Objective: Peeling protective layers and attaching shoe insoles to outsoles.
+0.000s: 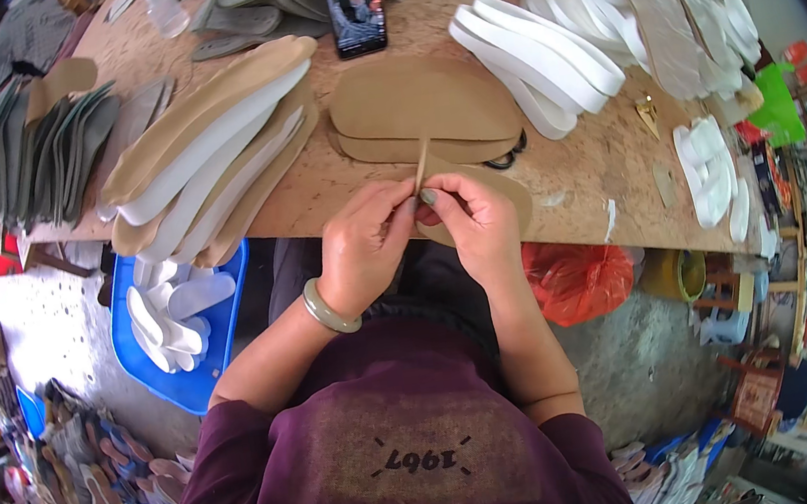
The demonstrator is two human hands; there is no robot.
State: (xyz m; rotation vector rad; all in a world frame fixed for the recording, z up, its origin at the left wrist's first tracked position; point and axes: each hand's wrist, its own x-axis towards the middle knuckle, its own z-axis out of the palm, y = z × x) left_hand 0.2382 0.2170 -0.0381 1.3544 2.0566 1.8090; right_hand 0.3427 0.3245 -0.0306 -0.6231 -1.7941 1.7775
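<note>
At the table's near edge, my left hand (361, 237) and my right hand (481, 222) meet, thumbs and fingertips closed on a thin tan piece (422, 162). It shows edge-on as a narrow strip pointing away from me; its lower end is hidden by my fingers. Just beyond lies a small stack of flat tan soles (420, 99). Another tan sole (514, 200) lies partly under my right hand. Black looped handles (514, 151), perhaps of scissors, stick out beside the stack.
Tan and white soles (208, 140) are layered at left, with grey soles (54, 154) farther out. A phone (355, 6) stands at the back. White soles (542, 64) lie at right. Below the table are a blue basket (200, 383) of white pieces and a red bag (583, 280).
</note>
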